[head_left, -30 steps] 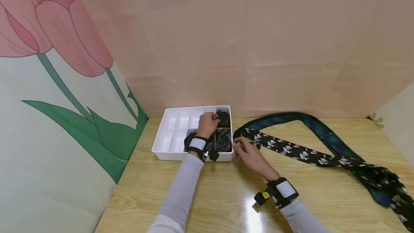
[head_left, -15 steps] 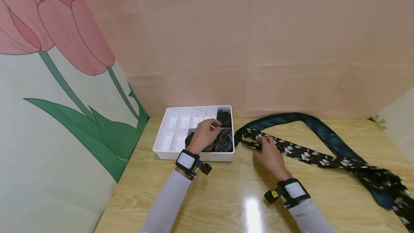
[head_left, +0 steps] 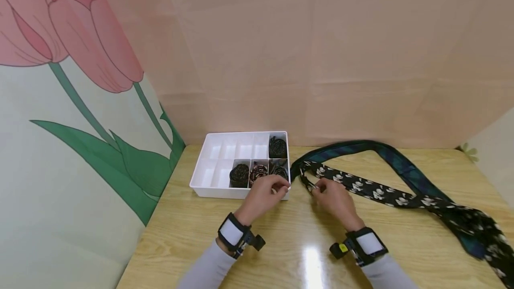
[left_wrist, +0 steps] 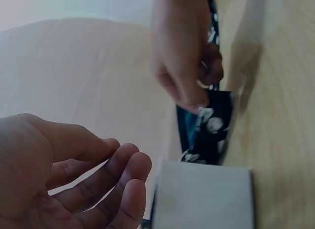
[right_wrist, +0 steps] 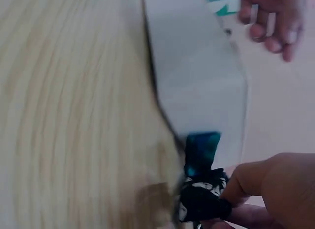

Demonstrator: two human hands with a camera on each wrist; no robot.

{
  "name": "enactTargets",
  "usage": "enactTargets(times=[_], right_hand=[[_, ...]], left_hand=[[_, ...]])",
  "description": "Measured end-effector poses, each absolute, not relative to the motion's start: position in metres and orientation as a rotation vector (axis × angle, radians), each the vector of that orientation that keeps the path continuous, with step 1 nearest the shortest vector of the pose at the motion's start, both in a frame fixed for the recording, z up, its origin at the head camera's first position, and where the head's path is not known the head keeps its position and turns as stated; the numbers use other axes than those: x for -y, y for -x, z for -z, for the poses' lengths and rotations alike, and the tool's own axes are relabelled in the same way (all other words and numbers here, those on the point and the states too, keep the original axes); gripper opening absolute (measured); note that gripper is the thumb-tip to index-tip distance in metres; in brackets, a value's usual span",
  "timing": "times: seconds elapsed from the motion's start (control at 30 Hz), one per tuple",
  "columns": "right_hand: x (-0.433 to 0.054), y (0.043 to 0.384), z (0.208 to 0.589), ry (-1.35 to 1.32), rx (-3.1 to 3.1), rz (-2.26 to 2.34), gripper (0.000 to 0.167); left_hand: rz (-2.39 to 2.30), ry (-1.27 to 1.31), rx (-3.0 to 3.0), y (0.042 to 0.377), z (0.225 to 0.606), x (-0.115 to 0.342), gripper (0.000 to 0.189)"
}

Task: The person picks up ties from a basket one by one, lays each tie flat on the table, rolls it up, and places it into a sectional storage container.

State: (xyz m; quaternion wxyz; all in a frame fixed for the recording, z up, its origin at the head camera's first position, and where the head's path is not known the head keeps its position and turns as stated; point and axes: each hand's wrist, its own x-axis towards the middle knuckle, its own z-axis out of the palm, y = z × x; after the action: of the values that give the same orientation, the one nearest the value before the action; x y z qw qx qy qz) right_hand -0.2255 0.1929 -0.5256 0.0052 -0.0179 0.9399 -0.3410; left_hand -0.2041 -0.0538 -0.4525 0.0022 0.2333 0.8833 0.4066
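A black necktie with white flowers (head_left: 377, 191) lies along the table, its near end folded back in a loop. My right hand (head_left: 336, 200) pinches that end between thumb and fingers; the right wrist view shows the dark cloth (right_wrist: 204, 194) at the fingertips. My left hand (head_left: 263, 196) hovers over the front right corner of the white divided box (head_left: 218, 192). Its fingers are loosely bent with nothing between them, as the left wrist view confirms. Rolled neckties fill some compartments, among them a dark one (head_left: 239, 175) and a reddish-brown one (head_left: 259, 171). The left hand partly covers the front right roll.
A dark blue-green necktie (head_left: 395, 159) curves behind the flowered one and crosses under it on the right. Another dark roll (head_left: 278, 147) sits in the box's back right compartment. A pinkish sheet (head_left: 305, 57) hangs behind the wooden table (head_left: 281, 253).
My left hand has drawn back from the rolls toward the box's front right corner. The right hand has moved right from the box's edge and taken hold of the flowered necktie's end.
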Motion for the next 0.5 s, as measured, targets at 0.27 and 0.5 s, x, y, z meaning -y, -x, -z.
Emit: enactTargets(times=[0.27, 0.5], right_hand=[[-0.179, 0.203, 0.509, 0.146, -2.783, 1.288, 0.027], [-0.165, 0.181, 0.496, 0.202, -2.709, 1.325, 0.024]], left_hand=[[-1.268, -0.807, -2.769, 0.188, 0.475, 0.05, 0.017], [-1.293, -0.752, -2.691, 0.178, 0.492, 0.042, 0.04]])
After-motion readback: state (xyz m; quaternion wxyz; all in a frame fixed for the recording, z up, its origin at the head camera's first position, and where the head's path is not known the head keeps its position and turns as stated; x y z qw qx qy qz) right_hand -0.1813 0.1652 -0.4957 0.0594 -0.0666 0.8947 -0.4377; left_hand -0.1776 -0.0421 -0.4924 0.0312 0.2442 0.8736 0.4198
